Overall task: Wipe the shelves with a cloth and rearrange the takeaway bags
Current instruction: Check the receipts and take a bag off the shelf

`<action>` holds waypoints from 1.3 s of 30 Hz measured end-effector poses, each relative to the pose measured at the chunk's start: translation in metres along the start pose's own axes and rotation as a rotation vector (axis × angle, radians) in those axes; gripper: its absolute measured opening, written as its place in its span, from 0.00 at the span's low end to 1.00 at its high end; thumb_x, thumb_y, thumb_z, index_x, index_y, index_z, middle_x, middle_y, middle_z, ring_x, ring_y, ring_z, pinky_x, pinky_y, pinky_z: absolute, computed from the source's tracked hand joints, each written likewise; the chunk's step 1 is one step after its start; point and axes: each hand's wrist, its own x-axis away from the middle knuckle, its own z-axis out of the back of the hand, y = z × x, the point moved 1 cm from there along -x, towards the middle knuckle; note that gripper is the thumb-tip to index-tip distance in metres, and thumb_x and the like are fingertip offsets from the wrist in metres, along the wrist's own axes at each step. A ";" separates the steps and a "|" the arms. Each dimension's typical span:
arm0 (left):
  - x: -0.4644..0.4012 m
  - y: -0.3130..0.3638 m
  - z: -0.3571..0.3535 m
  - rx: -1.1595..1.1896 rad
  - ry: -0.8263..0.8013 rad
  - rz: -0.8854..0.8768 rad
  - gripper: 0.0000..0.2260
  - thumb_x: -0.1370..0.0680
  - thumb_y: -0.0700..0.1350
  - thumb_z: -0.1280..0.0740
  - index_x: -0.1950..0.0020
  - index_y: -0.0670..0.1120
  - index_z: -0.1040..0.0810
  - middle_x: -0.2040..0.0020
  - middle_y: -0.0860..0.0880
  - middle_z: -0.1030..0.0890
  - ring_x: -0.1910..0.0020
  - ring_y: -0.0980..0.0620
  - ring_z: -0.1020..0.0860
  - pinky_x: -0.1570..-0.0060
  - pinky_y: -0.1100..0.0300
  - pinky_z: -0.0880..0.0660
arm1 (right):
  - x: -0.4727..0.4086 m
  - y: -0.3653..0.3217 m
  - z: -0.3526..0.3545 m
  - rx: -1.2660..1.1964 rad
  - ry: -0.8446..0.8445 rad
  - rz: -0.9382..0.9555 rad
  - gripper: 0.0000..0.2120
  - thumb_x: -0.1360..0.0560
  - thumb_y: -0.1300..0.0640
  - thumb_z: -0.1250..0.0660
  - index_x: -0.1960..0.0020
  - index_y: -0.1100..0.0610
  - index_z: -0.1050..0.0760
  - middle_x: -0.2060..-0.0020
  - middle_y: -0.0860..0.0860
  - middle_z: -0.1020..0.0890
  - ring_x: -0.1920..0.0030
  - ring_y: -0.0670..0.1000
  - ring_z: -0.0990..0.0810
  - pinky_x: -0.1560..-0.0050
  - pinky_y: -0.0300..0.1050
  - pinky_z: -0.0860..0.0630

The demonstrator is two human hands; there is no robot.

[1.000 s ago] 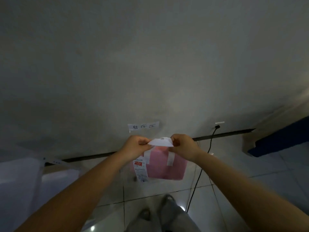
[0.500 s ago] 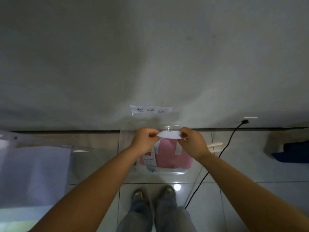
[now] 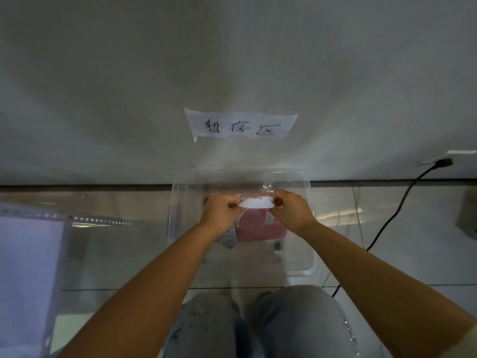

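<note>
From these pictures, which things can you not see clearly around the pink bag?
Head view only:
- Pink bag: its top is hidden by both hands and the white handle.
- Receipt on the bag: print too small, partly behind the left hand.
- Clear bin: transparent walls, edges faint.
- Right hand: fingertips hidden behind the handle.

A back-room storage corner, likely of a shop or takeaway pickup point: a handwritten paper label (image 3: 241, 126) taped to a bare grey wall (image 3: 232, 60) marks the spot above a clear plastic bin (image 3: 296, 182) on a glossy tiled floor (image 3: 402, 228), with a black power cable (image 3: 387, 223) trailing down from the wall.
</note>
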 end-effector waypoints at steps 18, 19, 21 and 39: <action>0.080 0.028 0.071 0.073 0.017 0.166 0.13 0.24 0.42 0.30 0.40 0.42 0.20 0.43 0.45 0.18 0.47 0.46 0.20 0.54 0.62 0.27 | 0.077 -0.064 0.043 -0.107 -0.132 -0.092 0.19 0.24 0.53 0.32 0.35 0.55 0.27 0.41 0.53 0.20 0.42 0.52 0.22 0.43 0.41 0.29; 0.091 0.041 0.082 0.075 0.020 0.147 0.13 0.23 0.43 0.31 0.39 0.42 0.20 0.42 0.44 0.18 0.47 0.47 0.20 0.54 0.63 0.28 | 0.088 -0.079 0.057 -0.103 -0.125 -0.072 0.18 0.24 0.53 0.32 0.35 0.56 0.27 0.41 0.53 0.20 0.42 0.52 0.22 0.43 0.40 0.29; 0.115 0.070 0.108 0.056 0.030 0.096 0.14 0.22 0.44 0.33 0.37 0.43 0.21 0.41 0.45 0.19 0.46 0.49 0.21 0.50 0.62 0.29 | 0.112 -0.110 0.086 -0.103 -0.107 -0.031 0.18 0.24 0.53 0.32 0.36 0.56 0.26 0.42 0.53 0.20 0.42 0.51 0.22 0.44 0.38 0.30; 0.422 0.220 0.334 -0.069 0.534 -0.169 0.19 0.23 0.54 0.33 0.33 0.53 0.26 0.38 0.56 0.24 0.42 0.57 0.25 0.44 0.65 0.31 | 0.338 -0.374 0.258 -0.083 -0.144 0.693 0.10 0.25 0.58 0.32 0.44 0.51 0.22 0.50 0.45 0.18 0.48 0.43 0.20 0.43 0.39 0.26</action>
